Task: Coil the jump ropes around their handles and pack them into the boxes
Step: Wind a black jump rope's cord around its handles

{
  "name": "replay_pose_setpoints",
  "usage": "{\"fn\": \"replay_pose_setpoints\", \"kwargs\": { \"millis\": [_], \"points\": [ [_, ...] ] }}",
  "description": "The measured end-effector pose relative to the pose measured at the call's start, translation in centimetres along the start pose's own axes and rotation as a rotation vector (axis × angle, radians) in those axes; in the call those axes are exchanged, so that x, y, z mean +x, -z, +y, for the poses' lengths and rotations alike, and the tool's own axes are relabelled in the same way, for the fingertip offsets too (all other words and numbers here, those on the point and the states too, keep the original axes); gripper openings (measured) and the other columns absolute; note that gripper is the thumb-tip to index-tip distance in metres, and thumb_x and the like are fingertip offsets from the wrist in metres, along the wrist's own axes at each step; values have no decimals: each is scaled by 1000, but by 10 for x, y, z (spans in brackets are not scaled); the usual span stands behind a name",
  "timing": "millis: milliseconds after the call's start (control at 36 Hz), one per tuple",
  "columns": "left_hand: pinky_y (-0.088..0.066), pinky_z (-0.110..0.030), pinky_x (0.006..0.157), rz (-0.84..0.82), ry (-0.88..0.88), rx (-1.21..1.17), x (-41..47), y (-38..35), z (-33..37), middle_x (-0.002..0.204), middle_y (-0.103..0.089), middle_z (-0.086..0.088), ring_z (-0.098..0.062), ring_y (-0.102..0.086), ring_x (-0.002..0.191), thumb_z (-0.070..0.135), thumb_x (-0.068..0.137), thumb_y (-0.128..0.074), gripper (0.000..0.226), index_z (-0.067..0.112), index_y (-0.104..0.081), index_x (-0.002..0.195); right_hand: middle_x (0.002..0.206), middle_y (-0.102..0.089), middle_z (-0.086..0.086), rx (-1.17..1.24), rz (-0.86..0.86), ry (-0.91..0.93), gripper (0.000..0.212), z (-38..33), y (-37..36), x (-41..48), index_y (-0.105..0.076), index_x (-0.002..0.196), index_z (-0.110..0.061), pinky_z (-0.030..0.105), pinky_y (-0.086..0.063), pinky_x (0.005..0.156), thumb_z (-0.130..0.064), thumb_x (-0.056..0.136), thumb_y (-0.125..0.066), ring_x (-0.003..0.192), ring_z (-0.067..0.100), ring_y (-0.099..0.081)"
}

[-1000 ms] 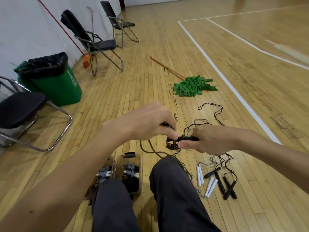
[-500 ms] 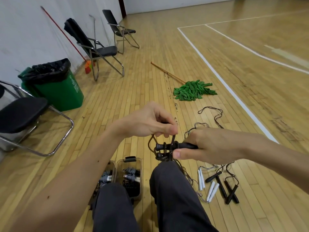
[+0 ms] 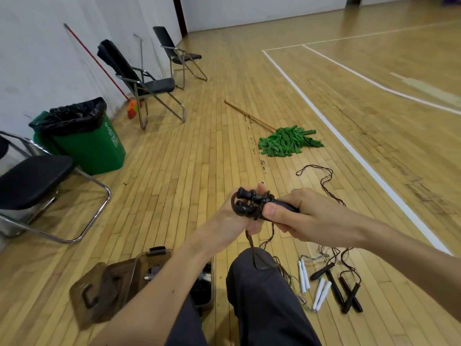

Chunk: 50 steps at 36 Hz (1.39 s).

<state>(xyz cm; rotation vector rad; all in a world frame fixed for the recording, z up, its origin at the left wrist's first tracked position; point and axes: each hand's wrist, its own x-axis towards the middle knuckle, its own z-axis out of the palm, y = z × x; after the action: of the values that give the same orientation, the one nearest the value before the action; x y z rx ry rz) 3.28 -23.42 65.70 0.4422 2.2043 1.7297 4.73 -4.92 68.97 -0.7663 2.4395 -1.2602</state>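
My right hand (image 3: 301,216) grips a pair of black jump rope handles (image 3: 252,199), their knobbed ends pointing left. My left hand (image 3: 239,216) sits just behind and below those ends, fingers curled round the dark rope (image 3: 250,242) that loops over the handles and trails down to my knee. More jump ropes lie on the floor at lower right: white handles (image 3: 313,285) and black handles (image 3: 345,290) with tangled cords. A clear plastic box (image 3: 208,299) holding coiled ropes stands by my left leg, partly hidden by my forearm.
A brown box lid (image 3: 99,293) lies at lower left. A green mop (image 3: 289,141) lies on the wooden floor ahead. Folding chairs (image 3: 147,86) and a green bin (image 3: 82,141) line the left wall, with one chair (image 3: 37,186) close by on my left.
My left hand has dropped from above the handles to behind and under them, carrying the rope round. The camera tilted, bringing the brown lid into view.
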Motion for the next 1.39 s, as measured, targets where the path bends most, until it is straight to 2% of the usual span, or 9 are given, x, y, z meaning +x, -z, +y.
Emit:
{"fn": "replay_pose_setpoints", "kwargs": {
  "millis": [83, 194, 250, 333, 583, 722, 861, 1056, 1389],
  "points": [
    [-41, -20, 54, 49, 117, 21, -3, -7, 0, 56, -41, -5, -15, -38, 54, 26, 108, -36, 37, 18, -53, 76, 50, -45, -6, 56, 22, 9, 53, 4, -3, 2, -59, 67, -19, 18, -33, 46, -66, 89, -48, 43, 8, -40],
    [-44, -10, 55, 114, 137, -77, -8, -6, -10, 73, -62, -3, -20, -51, 73, 18, 107, -42, 18, 23, -58, 100, 51, -42, -9, 54, -34, 82, 27, 6, -7, 4, -68, 69, -41, 23, -28, 44, -59, 89, -65, 44, 8, -35],
    [-44, -14, 53, 141, 165, -88, -12, -6, -12, 57, -60, 11, -8, -48, 58, 19, 108, -39, 18, 22, -56, 109, 52, -44, -8, 38, -39, 79, 24, 5, -8, 7, -69, 75, -31, 22, -29, 45, -53, 85, -65, 45, 9, -37],
    [-42, -21, 51, 156, 165, -100, -16, -10, -10, 48, -43, 4, -9, -38, 48, 18, 109, -34, 28, 21, -61, 101, 53, -46, -6, 30, -19, 57, 43, 8, -8, 12, -66, 87, -10, 21, -33, 45, -52, 83, -63, 45, 9, -40],
    [-25, -25, 46, 78, 162, -182, -26, -8, -24, 53, -32, 7, -11, -26, 48, 45, 106, -33, 42, 14, -50, 82, 59, -52, 0, -76, 129, -68, 48, 31, 10, 31, -64, 87, -9, 24, -38, 44, -57, 80, -64, 47, 13, -45],
    [-37, -26, 56, 112, 111, 265, -27, -8, -33, 54, -40, 10, -2, -37, 48, 41, 108, -28, 44, 20, -58, 82, 63, -61, 1, -201, 114, -126, 31, 50, 12, 37, -68, 82, -13, 21, -40, 48, -43, 90, -69, 47, 8, -49],
    [-50, -31, 70, 79, 72, 648, -28, -5, -27, 81, -63, 5, -7, -58, 74, 45, 107, -29, 40, 23, -59, 93, 66, -63, 1, -284, 143, -193, 31, 60, -5, 47, -65, 86, -16, 18, -38, 46, -46, 94, -65, 43, 2, -46],
    [-50, -28, 64, -5, 41, 1041, -24, 15, -15, 79, -54, 4, -8, -51, 66, 34, 108, -38, 24, 17, -55, 111, 64, -58, -1, -370, 161, -229, 35, 68, -26, 49, -64, 93, -19, 19, -34, 45, -53, 97, -58, 42, 4, -44],
    [-48, -23, 73, -247, -212, 1313, -20, 40, 52, 78, -54, 11, -4, -53, 72, 41, 102, -47, 28, 21, -64, 111, 63, -51, 3, -234, -292, -429, 40, 7, 7, 37, -59, 88, -6, 22, -41, 44, -44, 98, -60, 43, 12, -45]
  ]
}}
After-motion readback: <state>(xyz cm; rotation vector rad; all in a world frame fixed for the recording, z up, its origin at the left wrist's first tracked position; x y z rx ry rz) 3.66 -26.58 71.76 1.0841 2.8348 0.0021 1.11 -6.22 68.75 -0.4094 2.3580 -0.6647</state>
